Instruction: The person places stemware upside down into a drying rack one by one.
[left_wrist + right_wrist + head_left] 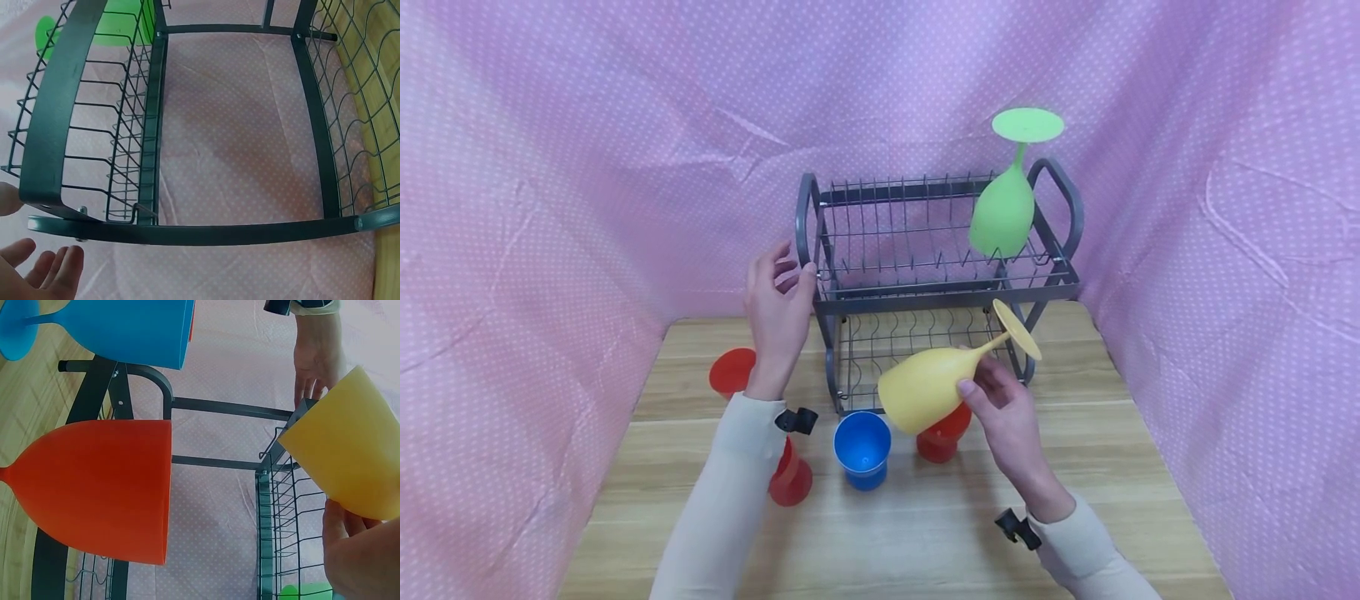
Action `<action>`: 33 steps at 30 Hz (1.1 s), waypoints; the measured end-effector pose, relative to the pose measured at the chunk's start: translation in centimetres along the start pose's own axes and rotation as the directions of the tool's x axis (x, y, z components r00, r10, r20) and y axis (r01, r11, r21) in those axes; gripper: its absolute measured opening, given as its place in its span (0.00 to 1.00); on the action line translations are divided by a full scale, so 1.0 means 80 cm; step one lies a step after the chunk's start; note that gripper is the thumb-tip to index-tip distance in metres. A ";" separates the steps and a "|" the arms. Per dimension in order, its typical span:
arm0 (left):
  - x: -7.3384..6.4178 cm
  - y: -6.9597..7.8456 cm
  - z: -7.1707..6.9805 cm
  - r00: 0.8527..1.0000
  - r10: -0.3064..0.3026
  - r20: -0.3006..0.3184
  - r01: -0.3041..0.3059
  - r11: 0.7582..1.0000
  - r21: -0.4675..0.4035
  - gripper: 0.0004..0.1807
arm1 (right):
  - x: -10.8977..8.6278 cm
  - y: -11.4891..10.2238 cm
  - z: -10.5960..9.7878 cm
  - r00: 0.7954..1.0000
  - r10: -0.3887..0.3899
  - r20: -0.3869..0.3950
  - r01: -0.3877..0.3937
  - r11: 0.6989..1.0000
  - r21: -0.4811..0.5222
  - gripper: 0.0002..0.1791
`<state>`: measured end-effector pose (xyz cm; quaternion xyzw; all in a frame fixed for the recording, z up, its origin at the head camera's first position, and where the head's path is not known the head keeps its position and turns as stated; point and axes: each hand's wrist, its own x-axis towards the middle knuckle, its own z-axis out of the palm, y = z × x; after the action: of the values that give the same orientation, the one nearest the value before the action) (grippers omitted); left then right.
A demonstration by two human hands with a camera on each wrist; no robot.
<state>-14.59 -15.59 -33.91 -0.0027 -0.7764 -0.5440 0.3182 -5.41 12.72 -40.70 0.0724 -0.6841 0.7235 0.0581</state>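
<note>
My right hand [1011, 421] pinches a yellow plastic goblet [928, 387] where the bowl meets the stem. The goblet is tilted, its mouth down to the left and its foot up to the right, in front of the rack's lower tier. At the left end of the two-tier dark metal dish rack [940, 296], my left hand [778, 308] has its thumb and fingers spread about the upper corner, holding nothing. In the left wrist view, a gap shows between the fingertips [72, 262] and the frame bar. A green goblet [1002, 212] stands upside down in the upper tier at right.
On the wooden table [910, 542] in front of the rack stands a blue goblet [862, 450]. One red goblet [937, 448] is partly behind the yellow one. More red goblets [792, 483] [732, 372] are beside my left forearm. Pink dotted cloth [647, 167] surrounds the table.
</note>
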 end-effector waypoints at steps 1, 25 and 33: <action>0.002 -0.001 0.001 1.000 -0.003 -0.003 0.003 1.000 0.008 0.26 | 0.000 0.000 0.000 1.000 -0.002 0.000 0.002 1.000 -0.002 0.24; 0.012 -0.008 0.006 0.994 0.088 -0.072 -0.077 0.988 0.137 0.13 | 0.017 -0.040 -0.003 0.992 -0.124 0.018 0.125 0.992 -0.025 0.24; 0.011 -0.010 0.007 0.991 0.096 -0.093 -0.084 0.988 0.126 0.13 | 0.039 -0.074 -0.004 0.964 -0.264 0.001 0.264 0.964 0.038 0.24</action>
<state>-15.83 -15.77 -34.24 0.0085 -0.7904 -0.4801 0.3803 -7.43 13.31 -34.35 0.1661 -0.6547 0.7219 0.1507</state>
